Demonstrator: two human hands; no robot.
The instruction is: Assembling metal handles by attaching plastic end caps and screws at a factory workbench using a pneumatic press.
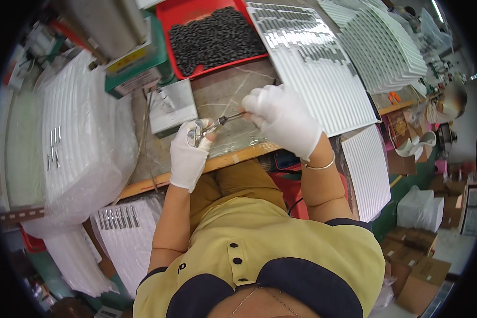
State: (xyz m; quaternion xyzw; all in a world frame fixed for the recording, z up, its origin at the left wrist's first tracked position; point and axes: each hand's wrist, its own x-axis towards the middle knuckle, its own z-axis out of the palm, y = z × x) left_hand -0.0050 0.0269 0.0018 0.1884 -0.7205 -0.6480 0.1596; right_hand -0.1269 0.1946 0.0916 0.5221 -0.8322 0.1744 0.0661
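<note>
My left hand (190,156), in a white glove, is closed around several shiny metal tubes (197,132) near the table's front edge. One slim tube points right from its fingers, with a small black piece (222,121) at its end. My right hand (283,114), also gloved in white, pinches a thin rod (237,115) that meets this black piece. Whether the rod and the black piece are joined, I cannot tell. Beyond both hands lies a red tray (217,70) holding a heap of small black cylindrical pieces (212,40).
A ridged white tray (334,100) with rows of silver tubes (302,37) lies right of the red tray. Stacked ridged trays (381,47) stand farther right. At left are a green machine (135,79), its metal block (169,108) and plastic-wrapped trays (85,122).
</note>
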